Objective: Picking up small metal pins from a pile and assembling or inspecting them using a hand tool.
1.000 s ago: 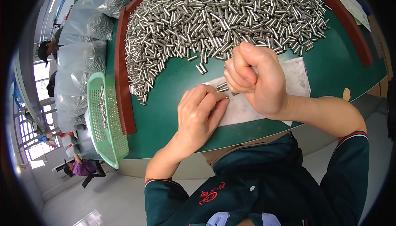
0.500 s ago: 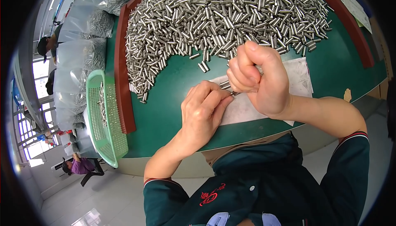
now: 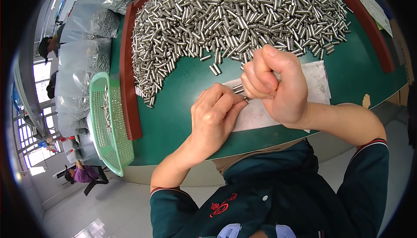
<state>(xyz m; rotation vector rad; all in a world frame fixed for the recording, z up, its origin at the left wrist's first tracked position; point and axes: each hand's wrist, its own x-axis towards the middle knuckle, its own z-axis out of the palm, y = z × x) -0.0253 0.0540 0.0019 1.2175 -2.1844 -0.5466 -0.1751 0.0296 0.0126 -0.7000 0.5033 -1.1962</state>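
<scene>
My left hand (image 3: 213,114) is closed in a pinch over a white cloth (image 3: 260,118), with a small shiny metal pin (image 3: 246,98) at its fingertips. More short metal pins (image 3: 237,89) show in the gap between my two hands. My right hand (image 3: 280,86) is curled into a fist just to the right, thumb side up. Its fingers hide whatever may be inside it. Beyond both hands a large heap of metal pins (image 3: 234,16) covers the far part of the green table (image 3: 173,103), and a few loose pins (image 3: 214,69) lie at its near edge.
Dark red rails (image 3: 128,73) border the heap at left and right. A green plastic basket (image 3: 118,151) holding some pins stands outside the left rail. Clear bags (image 3: 82,58) of pins line the far left. Other people (image 3: 86,174) are in the left background.
My right fist has shifted very slightly to the right. My left hand keeps its pinch in the same place.
</scene>
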